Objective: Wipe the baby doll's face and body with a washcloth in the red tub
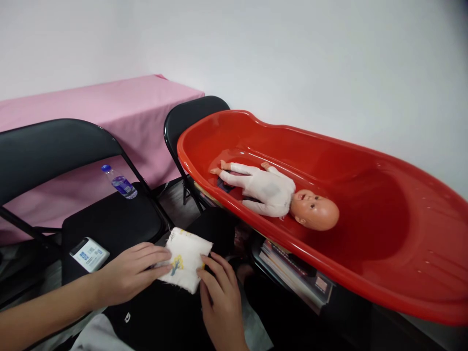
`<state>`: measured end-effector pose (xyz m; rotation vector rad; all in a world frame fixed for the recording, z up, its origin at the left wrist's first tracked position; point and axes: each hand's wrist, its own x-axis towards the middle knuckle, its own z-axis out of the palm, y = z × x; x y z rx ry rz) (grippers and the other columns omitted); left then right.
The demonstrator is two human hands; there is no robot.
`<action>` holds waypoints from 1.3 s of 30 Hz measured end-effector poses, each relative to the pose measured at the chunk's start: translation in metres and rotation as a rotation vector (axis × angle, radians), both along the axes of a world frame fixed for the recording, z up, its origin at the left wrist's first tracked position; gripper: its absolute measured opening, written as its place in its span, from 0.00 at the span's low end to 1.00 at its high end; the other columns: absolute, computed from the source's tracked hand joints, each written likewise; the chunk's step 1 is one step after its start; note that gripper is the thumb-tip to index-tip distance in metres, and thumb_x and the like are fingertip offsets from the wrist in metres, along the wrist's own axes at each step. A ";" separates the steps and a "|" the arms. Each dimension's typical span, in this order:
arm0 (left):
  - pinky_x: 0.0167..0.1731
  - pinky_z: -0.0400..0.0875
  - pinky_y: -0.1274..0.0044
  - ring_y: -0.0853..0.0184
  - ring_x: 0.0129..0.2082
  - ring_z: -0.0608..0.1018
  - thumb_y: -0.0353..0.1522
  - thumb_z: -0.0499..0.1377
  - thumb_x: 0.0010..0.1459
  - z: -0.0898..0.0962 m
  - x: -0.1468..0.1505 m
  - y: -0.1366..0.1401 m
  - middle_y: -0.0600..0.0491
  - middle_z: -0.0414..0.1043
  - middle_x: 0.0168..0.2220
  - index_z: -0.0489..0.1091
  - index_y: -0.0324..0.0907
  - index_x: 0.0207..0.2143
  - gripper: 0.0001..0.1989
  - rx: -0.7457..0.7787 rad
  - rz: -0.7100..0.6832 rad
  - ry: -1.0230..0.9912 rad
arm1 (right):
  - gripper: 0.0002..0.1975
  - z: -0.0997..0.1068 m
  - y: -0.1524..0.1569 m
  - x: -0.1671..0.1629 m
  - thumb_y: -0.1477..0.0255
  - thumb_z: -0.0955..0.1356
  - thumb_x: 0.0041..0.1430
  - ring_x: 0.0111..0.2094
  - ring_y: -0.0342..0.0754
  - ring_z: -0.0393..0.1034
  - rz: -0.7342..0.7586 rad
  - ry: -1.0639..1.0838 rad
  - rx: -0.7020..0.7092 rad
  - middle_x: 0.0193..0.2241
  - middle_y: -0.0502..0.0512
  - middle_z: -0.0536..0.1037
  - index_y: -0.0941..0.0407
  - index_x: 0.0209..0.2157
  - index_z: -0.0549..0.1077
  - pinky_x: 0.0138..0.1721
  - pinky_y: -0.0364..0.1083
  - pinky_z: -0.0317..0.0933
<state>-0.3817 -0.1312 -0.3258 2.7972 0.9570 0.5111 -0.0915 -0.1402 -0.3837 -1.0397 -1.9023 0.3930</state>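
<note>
a person (54,307) near us pinches opposite edges of a tree-printed cloth (187,263) with left hand (133,270) and right hand (221,297), above the lap (157,317); a doll (268,191) lies in the red tub (361,214) alongside

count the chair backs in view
2: one at far left, behind the bottle, its chair back cut by the picture edge; a second chair back partly behind the tub. More may be hidden.

The single head-worn view looks forward and downward from behind and above the left grip (133,270) and right grip (221,297), quite near, reaching the wall (292,58) beyond.
</note>
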 end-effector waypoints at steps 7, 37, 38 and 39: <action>0.66 0.68 0.65 0.60 0.65 0.74 0.16 0.50 0.61 -0.002 0.001 -0.007 0.44 0.76 0.62 0.67 0.47 0.67 0.35 -0.009 0.002 0.129 | 0.21 -0.005 0.000 0.002 0.88 0.61 0.64 0.53 0.52 0.75 -0.001 0.088 -0.041 0.45 0.54 0.83 0.51 0.46 0.77 0.52 0.54 0.74; 0.75 0.43 0.56 0.45 0.76 0.53 0.52 0.68 0.59 -0.047 0.026 0.041 0.40 0.42 0.78 0.32 0.50 0.78 0.59 -0.364 0.017 -0.059 | 0.36 -0.046 0.005 -0.038 0.69 0.61 0.74 0.75 0.60 0.49 -0.069 -0.197 -0.034 0.72 0.65 0.63 0.59 0.77 0.46 0.73 0.70 0.42; 0.75 0.43 0.56 0.45 0.76 0.52 0.52 0.67 0.60 -0.050 0.025 0.041 0.41 0.41 0.78 0.33 0.50 0.78 0.59 -0.379 0.012 -0.077 | 0.35 -0.050 0.006 -0.040 0.70 0.61 0.73 0.76 0.59 0.48 -0.084 -0.179 -0.005 0.71 0.64 0.64 0.59 0.77 0.47 0.73 0.69 0.39; 0.75 0.43 0.56 0.45 0.77 0.50 0.52 0.67 0.61 -0.054 0.024 0.040 0.41 0.40 0.78 0.33 0.49 0.78 0.58 -0.386 0.010 -0.097 | 0.35 -0.053 0.007 -0.041 0.70 0.60 0.73 0.76 0.58 0.47 -0.096 -0.167 0.021 0.71 0.64 0.64 0.60 0.76 0.49 0.74 0.68 0.36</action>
